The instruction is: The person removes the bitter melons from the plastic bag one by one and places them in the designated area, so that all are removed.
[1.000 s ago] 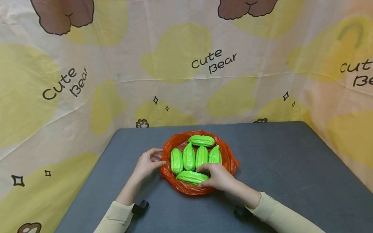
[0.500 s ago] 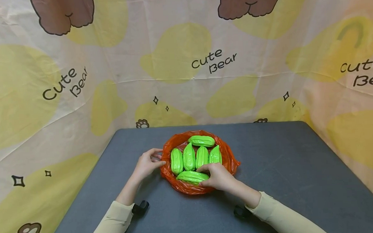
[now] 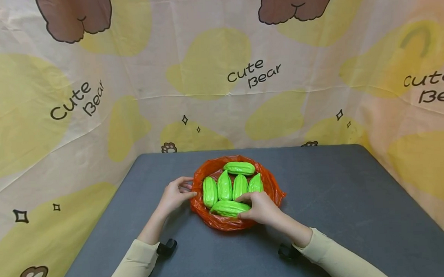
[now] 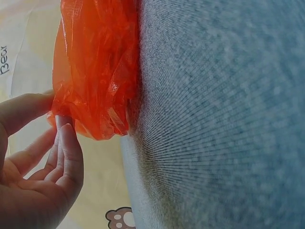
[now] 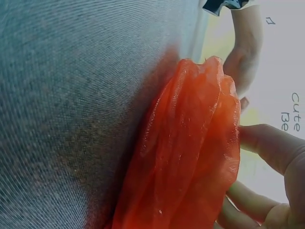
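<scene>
Your part-closed left hand point(image 3: 175, 193) pinches the red bag point(image 3: 223, 225) at its left rim; steady that while your right hand point(image 3: 263, 208), curled, grips the green gourd point(image 3: 228, 208) inside the bag's near side; guide gently.

cloth backdrop point(image 3: 219, 73): creased, yellow-blotched, lettered "Cute Bear" | tabletop point(image 3: 330, 187): grey

Nearest green gourd point(image 3: 229, 209), one: had shifted slightly away from the person and rightward, its upper edge closing the narrow gap to the row of four gourds point(image 3: 224, 186). Right hand point(image 3: 262, 208), at its right end: had moved slightly forward with it.
</scene>
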Demonstrator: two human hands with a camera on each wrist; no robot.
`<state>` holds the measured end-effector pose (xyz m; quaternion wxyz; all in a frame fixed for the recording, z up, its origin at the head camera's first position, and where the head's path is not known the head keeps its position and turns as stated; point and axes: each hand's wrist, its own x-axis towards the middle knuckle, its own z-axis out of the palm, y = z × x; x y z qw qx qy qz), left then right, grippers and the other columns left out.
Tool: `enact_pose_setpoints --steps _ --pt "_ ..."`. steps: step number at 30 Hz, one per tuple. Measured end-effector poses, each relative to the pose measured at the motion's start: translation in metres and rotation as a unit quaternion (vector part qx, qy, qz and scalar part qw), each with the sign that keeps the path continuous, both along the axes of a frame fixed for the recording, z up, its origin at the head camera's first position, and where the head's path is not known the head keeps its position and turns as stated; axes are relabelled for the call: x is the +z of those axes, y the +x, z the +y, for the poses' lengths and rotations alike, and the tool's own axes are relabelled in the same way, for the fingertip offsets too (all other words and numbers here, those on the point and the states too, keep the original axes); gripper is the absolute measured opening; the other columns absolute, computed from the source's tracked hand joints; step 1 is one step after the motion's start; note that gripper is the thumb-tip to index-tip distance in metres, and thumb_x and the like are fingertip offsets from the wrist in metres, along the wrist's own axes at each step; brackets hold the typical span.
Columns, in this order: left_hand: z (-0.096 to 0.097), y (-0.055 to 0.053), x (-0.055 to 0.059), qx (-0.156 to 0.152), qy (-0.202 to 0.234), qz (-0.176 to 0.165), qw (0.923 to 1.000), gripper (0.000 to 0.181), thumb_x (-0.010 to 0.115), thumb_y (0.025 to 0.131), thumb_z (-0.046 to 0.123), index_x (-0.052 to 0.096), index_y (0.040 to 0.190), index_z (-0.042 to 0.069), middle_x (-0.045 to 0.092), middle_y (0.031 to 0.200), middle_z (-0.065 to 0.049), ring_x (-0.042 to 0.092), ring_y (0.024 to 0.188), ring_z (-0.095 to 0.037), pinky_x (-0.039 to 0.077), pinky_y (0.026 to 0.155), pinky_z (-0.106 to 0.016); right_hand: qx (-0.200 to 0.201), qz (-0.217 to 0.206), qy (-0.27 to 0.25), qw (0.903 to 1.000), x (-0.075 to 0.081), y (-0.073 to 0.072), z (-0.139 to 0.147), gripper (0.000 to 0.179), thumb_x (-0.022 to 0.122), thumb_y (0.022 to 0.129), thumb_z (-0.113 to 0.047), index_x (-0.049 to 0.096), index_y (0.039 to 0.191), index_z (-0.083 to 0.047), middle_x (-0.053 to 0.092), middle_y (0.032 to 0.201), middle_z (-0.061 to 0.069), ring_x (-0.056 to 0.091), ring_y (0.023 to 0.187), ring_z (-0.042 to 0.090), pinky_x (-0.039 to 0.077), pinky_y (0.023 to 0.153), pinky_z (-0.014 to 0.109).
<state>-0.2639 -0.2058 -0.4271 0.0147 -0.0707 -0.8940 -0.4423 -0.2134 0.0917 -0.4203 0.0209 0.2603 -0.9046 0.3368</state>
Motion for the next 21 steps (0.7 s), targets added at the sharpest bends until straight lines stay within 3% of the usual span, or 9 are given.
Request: enact_pose_setpoints --steps 13,21 --pt "0.0 0.001 0.001 0.002 0.004 0.002 1.0 0.048 0.076 0.078 0.015 0.06 0.124 0.01 0.066 0.098 -0.01 0.063 0.078 -0.017 0.051 0.065 -0.029 -0.03 -0.05 -0.046 0.9973 0.011 0.0 0.008 0.036 0.081 0.07 -0.023 0.073 0.104 -0.013 0.072 0.1 0.0 0.066 0.093 0.015 0.052 0.079 0.035" --pt "0.0 0.0 0.001 0.003 0.003 0.003 1.0 0.049 0.077 0.078 0.016 0.061 0.123 0.01 0.067 0.097 -0.01 0.063 0.078 -0.018 0.052 0.066 -0.03 -0.042 -0.049 -0.06 0.9961 0.017 -0.003 0.018 0.037 0.081 0.071 -0.025 0.073 0.105 -0.014 0.072 0.099 0.0 0.067 0.092 0.017 0.052 0.076 0.034"
